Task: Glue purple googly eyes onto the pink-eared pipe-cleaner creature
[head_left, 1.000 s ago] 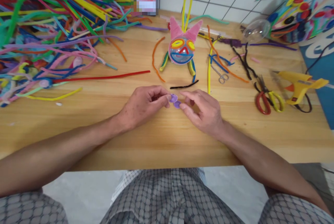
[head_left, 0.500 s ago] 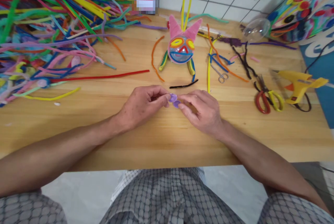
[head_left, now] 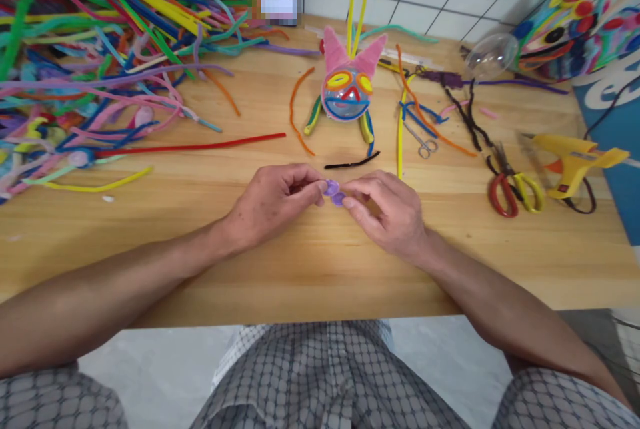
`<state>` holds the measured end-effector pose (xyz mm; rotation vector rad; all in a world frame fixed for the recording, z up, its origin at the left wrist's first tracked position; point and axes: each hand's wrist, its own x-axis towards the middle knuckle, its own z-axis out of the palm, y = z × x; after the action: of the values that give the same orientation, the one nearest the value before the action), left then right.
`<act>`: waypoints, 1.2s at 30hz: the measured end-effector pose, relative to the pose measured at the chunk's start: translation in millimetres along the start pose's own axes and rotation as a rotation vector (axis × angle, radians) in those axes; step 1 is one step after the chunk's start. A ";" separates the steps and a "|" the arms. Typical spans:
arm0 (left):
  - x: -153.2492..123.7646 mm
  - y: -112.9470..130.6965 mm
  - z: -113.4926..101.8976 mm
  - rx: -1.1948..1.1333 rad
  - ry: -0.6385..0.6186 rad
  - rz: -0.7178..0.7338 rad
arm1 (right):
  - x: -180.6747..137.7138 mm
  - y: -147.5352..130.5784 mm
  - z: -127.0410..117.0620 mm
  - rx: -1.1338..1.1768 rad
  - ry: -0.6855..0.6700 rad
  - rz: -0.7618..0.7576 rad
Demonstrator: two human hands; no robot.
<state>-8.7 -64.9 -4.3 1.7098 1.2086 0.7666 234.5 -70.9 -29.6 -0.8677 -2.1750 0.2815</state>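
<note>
The discs (head_left: 339, 199) are purple, the glue gun (head_left: 575, 151) yellow, the clothing (head_left: 320, 382) grey with dark lattice.

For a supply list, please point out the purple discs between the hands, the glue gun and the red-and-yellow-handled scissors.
Purple discs (head_left: 332, 187), head view: on the upper disc.
Glue gun (head_left: 577, 158), head view: on its yellow body.
Scissors (head_left: 507, 169), head view: near the pivot.

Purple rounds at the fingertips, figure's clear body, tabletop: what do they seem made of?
Purple rounds: perhaps coiled pipe cleaner, matte, going by their ring-like look; too small to be sure.
Clear body: likely plastic, possibly glass; glossy and see-through, with pale glints.
Tabletop: wood or wood-look laminate, showing streaky grain and a soft sheen.
</note>
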 end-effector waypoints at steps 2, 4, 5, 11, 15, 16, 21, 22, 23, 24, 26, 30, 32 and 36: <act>-0.6 -1.4 0.7 0.017 -0.004 0.023 | 0.1 -0.3 0.9 0.026 0.004 0.031; -1.6 -2.5 2.1 0.043 -0.005 0.052 | 0.4 -0.7 2.3 0.049 0.001 0.062; -2.3 -2.8 2.9 0.056 -0.001 0.066 | 0.7 -1.1 2.9 0.059 -0.002 0.074; -7.2 -3.0 7.0 0.152 0.036 0.161 | 5.0 -3.4 3.9 0.101 0.000 0.078; -9.1 -3.7 8.0 0.191 0.052 0.224 | 6.7 -4.1 4.0 0.095 0.019 0.066; -9.4 -3.9 8.2 0.195 0.052 0.234 | 6.8 -4.2 4.0 0.096 0.020 0.066; -9.8 -3.9 8.8 0.188 0.067 0.253 | 7.0 -5.4 4.1 0.112 0.019 0.091; -9.8 -3.7 8.8 0.184 0.070 0.252 | 7.0 -5.6 4.2 0.118 0.017 0.097; -9.8 -3.5 8.9 0.180 0.071 0.251 | 7.1 -5.7 4.4 0.125 0.012 0.102; -9.7 -3.4 9.0 0.175 0.071 0.250 | 7.1 -5.7 4.5 0.130 0.005 0.106; -9.7 -3.2 9.3 0.166 0.066 0.244 | 7.1 -5.3 5.0 0.141 -0.007 0.107; -9.8 -3.3 9.2 0.160 0.029 0.208 | 6.8 -4.2 5.3 0.151 -0.011 0.093; -9.7 -3.5 8.7 0.156 0.009 0.190 | 6.5 -4.0 5.1 0.147 -0.012 0.098; -9.4 -4.1 8.2 0.150 -0.012 0.174 | 5.8 -3.8 4.4 0.140 -0.025 0.115</act>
<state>-6.5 -75.7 -11.5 1.9595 1.1433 0.7837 226.6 -69.6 -27.5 -0.9151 -2.1035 0.4986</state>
